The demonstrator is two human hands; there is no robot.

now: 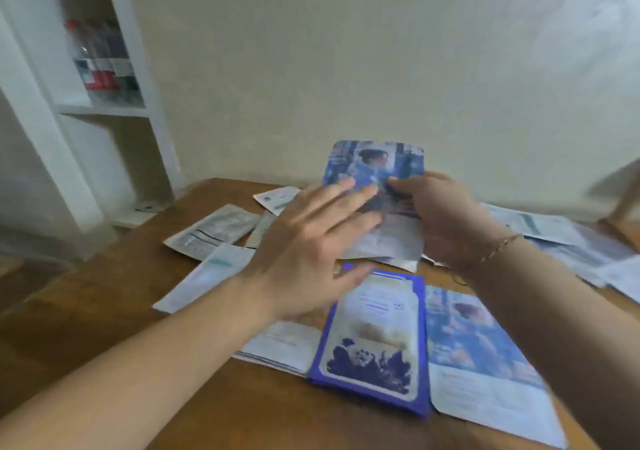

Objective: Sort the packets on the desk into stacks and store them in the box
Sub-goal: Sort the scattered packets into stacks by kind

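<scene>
— What is held up above the wooden desk [104, 311]?
— A blue packet [375, 165], upright, pinched between thumb and fingers of the right hand [440, 221]. The left hand [304, 242] lies flat against its front, fingers straight and slightly spread.

— And the rest?
— A dark blue packet [374, 339] tops a near stack, with a light blue packet [485, 356] just to its right. White packets [211, 231] lie scattered at far left and far right.

— The box?
— Not visible.
</scene>
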